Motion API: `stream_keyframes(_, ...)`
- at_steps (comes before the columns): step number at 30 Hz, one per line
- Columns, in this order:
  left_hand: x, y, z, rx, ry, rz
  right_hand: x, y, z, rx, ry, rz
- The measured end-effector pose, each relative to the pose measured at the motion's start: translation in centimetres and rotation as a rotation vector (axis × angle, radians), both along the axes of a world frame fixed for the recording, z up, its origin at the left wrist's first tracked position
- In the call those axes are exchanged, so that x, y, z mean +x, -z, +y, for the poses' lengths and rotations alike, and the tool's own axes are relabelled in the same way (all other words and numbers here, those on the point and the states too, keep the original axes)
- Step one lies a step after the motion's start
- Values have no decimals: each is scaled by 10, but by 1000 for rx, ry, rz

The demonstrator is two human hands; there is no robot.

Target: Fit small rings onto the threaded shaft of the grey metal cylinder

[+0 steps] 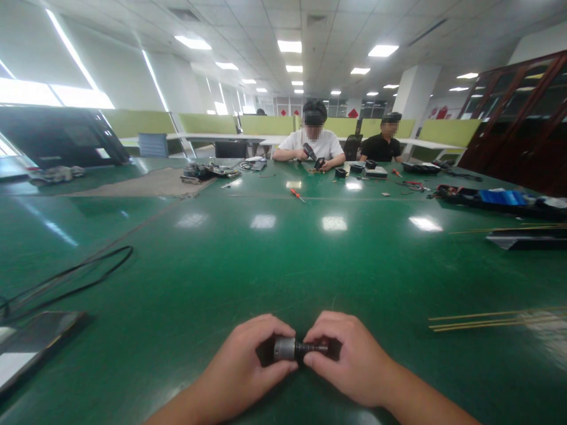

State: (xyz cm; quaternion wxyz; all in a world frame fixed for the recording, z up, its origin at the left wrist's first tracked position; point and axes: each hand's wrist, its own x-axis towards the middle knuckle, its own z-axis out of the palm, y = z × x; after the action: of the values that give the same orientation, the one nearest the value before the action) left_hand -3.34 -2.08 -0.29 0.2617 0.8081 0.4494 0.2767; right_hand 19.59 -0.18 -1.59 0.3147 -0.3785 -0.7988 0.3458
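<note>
A grey metal cylinder with a narrower dark stepped shaft (284, 349), perhaps a drill chuck or a small motor part, lies level between my two hands near the table's front edge. Its wide end is pinched between the thumb and fingers of my left hand (248, 354). From the other side, the thumb and fingertips of my right hand (348, 357) close around the thin shaft, whose tip points right into the palm. Both hands are low over the green tabletop (283, 271). Fingers partly hide the ends of the part, so its exact kind is unclear.
Thin brass-coloured rods (491, 320) lie at the right, beyond them a black tray (491, 200). A black cable (106, 271) and a dark flat device (39, 342) are at the left. An orange screwdriver (296, 194) lies farther off. Across the table, a person (310, 141) handles a power tool.
</note>
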Motion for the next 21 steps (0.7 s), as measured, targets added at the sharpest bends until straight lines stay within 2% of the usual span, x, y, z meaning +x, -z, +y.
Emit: stream_keyframes(21, -1, 0, 0, -9, -16, 11, 1, 1, -1, 9, 7, -19)
